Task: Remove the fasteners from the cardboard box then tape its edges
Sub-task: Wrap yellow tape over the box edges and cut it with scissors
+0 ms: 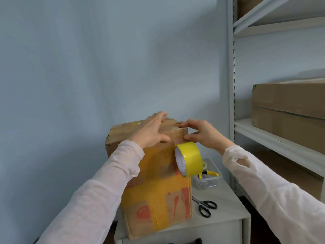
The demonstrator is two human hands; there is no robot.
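The head view looked down on a tall brown cardboard box [154, 191] printed with yellow and orange panels, which stood upright on a small white cabinet [228, 213] against the blue wall.

The left hand [151, 131] lay flat on the box top with its fingers straight and spread and the thumb over the near upper edge. It was probably there to steady the box and hold the flap down while tape went on.

The right hand [204, 134] was at the box's upper right corner. Its fingertips sat on the top and its thumb on the near face, pinching the corner, apparently to press tape round the edge.

A roll of glossy yellow packing tape [190, 158] hung just below that hand against the near face. Neither hand gripped it. A short strip of tape [176, 142] running up to the corner seemed to carry it.

Right of the box on the cabinet lay black-handled scissors [205, 206], within reach for cutting the strip. Beyond them stood a clear plastic tub [207, 184] with a yellow-handled tool [210, 173] resting across it.

On the far right was a white metal shelving unit [281, 143] holding flat brown cartons [288, 110].

No fasteners showed on the box, so the work looked to be in its taping stage.
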